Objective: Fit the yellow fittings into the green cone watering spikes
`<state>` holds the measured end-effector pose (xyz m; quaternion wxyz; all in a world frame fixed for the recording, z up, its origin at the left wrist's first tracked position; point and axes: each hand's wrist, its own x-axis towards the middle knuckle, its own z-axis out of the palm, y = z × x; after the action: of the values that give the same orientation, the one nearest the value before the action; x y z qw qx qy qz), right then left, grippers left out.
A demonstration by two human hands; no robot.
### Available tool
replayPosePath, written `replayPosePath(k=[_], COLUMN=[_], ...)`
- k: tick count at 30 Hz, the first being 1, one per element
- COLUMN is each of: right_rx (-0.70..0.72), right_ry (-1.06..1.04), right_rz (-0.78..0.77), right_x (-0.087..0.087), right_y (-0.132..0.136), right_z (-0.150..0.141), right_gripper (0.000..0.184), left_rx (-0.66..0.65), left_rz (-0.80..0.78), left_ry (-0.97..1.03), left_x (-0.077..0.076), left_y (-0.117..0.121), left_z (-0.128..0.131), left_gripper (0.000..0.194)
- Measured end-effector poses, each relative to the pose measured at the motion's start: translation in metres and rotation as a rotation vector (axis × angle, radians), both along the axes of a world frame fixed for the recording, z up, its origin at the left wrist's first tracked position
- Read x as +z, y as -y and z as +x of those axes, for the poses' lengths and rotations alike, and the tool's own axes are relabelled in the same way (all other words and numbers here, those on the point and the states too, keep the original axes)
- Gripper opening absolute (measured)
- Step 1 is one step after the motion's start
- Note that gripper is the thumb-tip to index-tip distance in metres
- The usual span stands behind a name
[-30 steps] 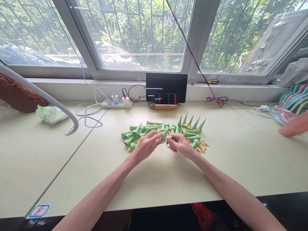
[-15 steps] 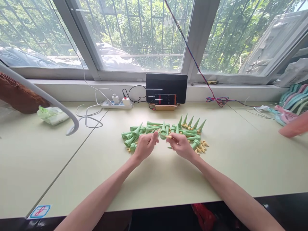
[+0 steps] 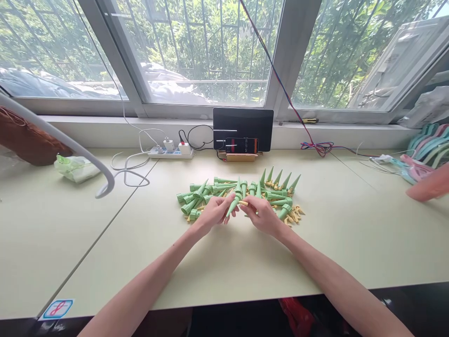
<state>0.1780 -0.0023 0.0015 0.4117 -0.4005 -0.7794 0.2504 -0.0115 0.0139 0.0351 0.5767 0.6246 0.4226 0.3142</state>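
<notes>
My left hand point(image 3: 218, 210) is closed on a green plastic plant-watering spike point(image 3: 233, 206), its point tilted down toward me and its wide end up. My right hand point(image 3: 260, 213) pinches a small yellow nozzle piece point(image 3: 243, 202) close against the side of that spike; whether they touch I cannot tell. Behind and beside both hands lie several more green spikes point(image 3: 191, 204) in a loose heap. On the right, a row of upright spikes point(image 3: 278, 176) has yellow pieces at the base. Loose yellow nozzle pieces point(image 3: 294, 215) lie right of my right hand.
A dark tablet point(image 3: 242, 119) leans at the window with a phone point(image 3: 242, 145) before it on a small cardboard box. A power strip point(image 3: 170, 152) with white cables sits left of them. A white curved arm point(image 3: 101, 168) juts in from the left; a plastic packet point(image 3: 77, 169) lies behind it.
My left hand has turned the spike, so its point now slopes down toward me instead of its wide end facing my right hand. The yellow piece is now at the spike's side.
</notes>
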Motion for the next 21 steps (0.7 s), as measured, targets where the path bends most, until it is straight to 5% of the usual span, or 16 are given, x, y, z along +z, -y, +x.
replayPosePath(k=[21], right_rx=[-0.052], right_ry=[0.027], right_rz=[0.056], right_x=[-0.007], right_y=[-0.004], right_z=[0.003], right_gripper=[0.035], left_rx=[-0.044], left_rz=[0.095], left_ry=[-0.082], left_x=[-0.019], left_y=[-0.005], left_z=[-0.005], left_gripper=[0.052])
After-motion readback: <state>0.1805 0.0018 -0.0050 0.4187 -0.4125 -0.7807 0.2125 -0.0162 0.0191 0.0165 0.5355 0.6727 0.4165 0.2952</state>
